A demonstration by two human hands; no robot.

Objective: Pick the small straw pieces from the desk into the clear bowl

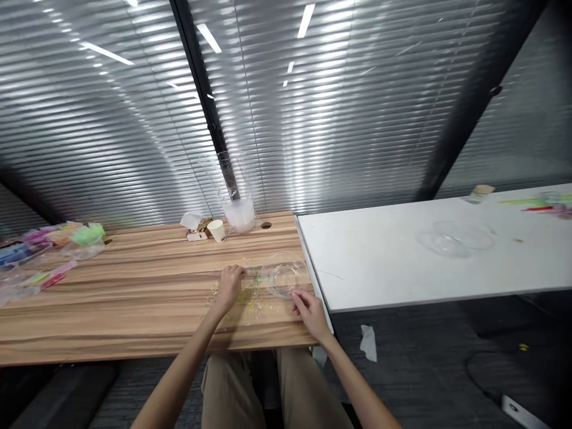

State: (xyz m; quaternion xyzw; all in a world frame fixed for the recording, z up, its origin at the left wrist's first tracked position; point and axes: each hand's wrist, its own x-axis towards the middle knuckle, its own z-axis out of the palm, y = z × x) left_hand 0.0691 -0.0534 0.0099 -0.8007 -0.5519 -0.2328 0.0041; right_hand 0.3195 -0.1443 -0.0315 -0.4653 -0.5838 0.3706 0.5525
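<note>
My left hand [230, 287] is over the wooden table with its fingers drawn together. Whatever they pinch, if anything, is too small to make out. Around that hand lies a scatter of small yellow, green and pale pieces [254, 305]. A clear round plastic dish [282, 275] sits to its right, close to the table's right edge. My right hand [310, 311] is at the near side of this dish, thumb and forefinger pressed together. Whether those fingertips touch the rim or pinch something fine cannot be told.
At the back stand a paper cup [217, 230], a tissue box [196, 231] and a clear bag with white contents [240, 213]. Colourful plastic packets [67, 235] lie left. A white table [379, 250] adjoins right, holding clear plastic pieces [451, 241] and a small jar [481, 192].
</note>
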